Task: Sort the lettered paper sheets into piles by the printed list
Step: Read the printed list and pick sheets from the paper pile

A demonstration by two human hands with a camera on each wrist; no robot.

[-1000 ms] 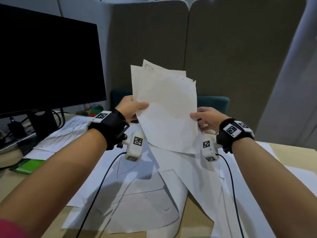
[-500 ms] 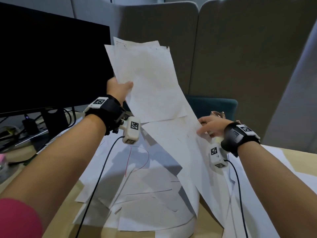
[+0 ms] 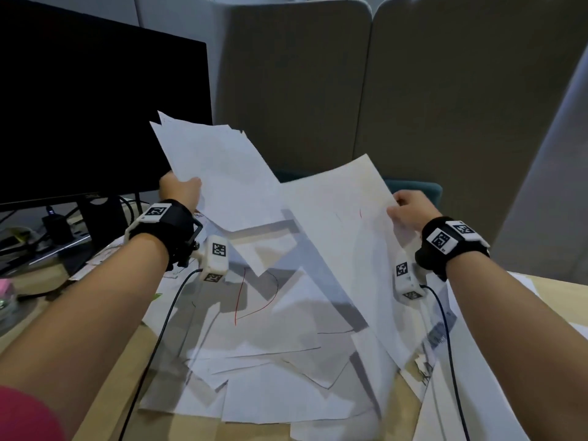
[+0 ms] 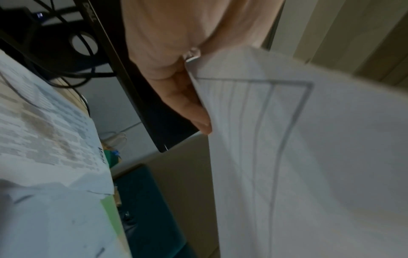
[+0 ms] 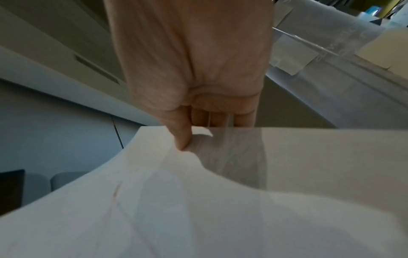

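My left hand (image 3: 179, 190) grips a small stack of white sheets (image 3: 219, 173) by its left edge and holds it up in front of the monitor; in the left wrist view the thumb (image 4: 187, 103) lies along that stack's edge (image 4: 287, 157). My right hand (image 3: 409, 210) pinches the right edge of a single large sheet (image 3: 343, 237), lifted and slanting down to the desk; the right wrist view shows the thumb (image 5: 181, 132) pressed on this sheet (image 5: 220, 200). Under both, many loose sheets (image 3: 270, 370) lie scattered, one with a red drawn line (image 3: 251, 300).
A dark monitor (image 3: 95, 116) stands at the left with cables and a printed page (image 4: 39, 131) by its foot. Grey partition panels (image 3: 413, 90) rise behind the desk. More sheets (image 3: 477, 393) spread at the right. Bare wooden desk (image 3: 105, 393) shows at the front left.
My two hands have moved apart. The left lowered its stack from high against the monitor. The right lifted one sheet off the heap and now holds it up at the right.
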